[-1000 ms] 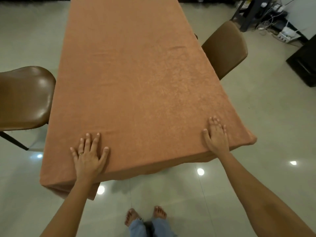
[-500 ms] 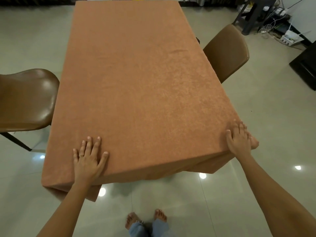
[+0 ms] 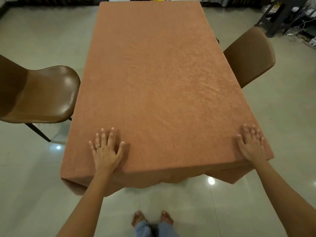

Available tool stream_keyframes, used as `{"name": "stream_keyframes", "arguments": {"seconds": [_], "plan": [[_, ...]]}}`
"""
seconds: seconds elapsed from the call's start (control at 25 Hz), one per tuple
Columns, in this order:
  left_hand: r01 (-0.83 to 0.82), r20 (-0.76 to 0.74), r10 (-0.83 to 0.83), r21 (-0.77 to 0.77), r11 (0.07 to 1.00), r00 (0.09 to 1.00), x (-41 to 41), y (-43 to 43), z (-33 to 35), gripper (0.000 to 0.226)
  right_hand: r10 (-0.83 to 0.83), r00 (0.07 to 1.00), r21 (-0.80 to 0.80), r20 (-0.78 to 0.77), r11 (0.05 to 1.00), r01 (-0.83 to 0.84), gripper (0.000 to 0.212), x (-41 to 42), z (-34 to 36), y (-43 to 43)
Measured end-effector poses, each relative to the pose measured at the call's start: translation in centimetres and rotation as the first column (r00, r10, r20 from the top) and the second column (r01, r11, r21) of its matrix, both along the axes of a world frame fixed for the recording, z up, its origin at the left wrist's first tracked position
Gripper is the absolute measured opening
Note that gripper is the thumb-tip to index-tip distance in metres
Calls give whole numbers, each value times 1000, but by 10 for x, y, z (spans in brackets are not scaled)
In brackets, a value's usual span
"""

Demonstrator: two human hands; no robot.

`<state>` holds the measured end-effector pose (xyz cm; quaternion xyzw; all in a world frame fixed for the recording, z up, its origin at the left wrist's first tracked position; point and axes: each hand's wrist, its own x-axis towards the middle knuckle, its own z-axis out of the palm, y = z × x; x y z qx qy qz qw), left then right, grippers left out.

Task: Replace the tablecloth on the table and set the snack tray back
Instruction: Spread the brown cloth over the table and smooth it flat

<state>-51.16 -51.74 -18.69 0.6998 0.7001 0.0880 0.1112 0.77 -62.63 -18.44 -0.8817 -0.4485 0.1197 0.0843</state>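
Rust-orange tablecloth [image 3: 159, 82], spread flat over table, edges draping

A rust-brown tablecloth [image 3: 157, 86] covers the whole table, which is hidden beneath it; the cloth lies flat on top, with faint ripples toward 2 o'clock, and hangs over the near edge in uneven folds. Two hands lie flat on the cloth, fingers spread: the left hand [image 3: 106, 149] at 7 o'clock, the right hand [image 3: 251, 144] on the 5 o'clock corner. On the glossy tiled floor [image 3: 42, 40] one brown chair [image 3: 42, 94] stands at the table's 9 o'clock, another chair [image 3: 249, 55] at 2 o'clock, and bare feet [image 3: 139, 218] at 6 o'clock
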Motion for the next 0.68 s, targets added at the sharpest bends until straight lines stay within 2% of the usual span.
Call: {"name": "stream_keyframes", "arguments": {"seconds": [0.08,0.16,0.28,0.4,0.44,0.52,0.6,0.68], "plan": [[-111,-9,110,-80,991,994,-25,3,-6,79,-22,999,8,42,1000,22,71,-1,-9,-6],[-158,-8,158,-91,983,987,-44,-2,-8,80,-55,997,7,59,999,54,72,9,-10,-14],[-94,-6,94,-64,994,996,-51,-9,-7,77,-44,995,-11,85,999,46,74,26,-8,-16],[-82,20,83,-44,996,996,-53,-13,-6,76,-141,985,21,96,990,139,78,-1,-2,0],[-100,19,101,-35,994,995,-59,-13,-5,76,-110,990,68,94,992,104,77,-34,-1,11],[-121,-1,121,-37,992,993,-71,-14,-3,77,95,995,148,28,984,-98,74,-128,-3,43],[-119,-15,118,-54,991,993,-75,-13,-5,78,358,934,147,-6,924,-353,72,-216,-7,70],[-104,2,105,-61,993,995,-73,-17,-10,76,492,869,86,53,865,-495,69,-252,-14,81]]}}
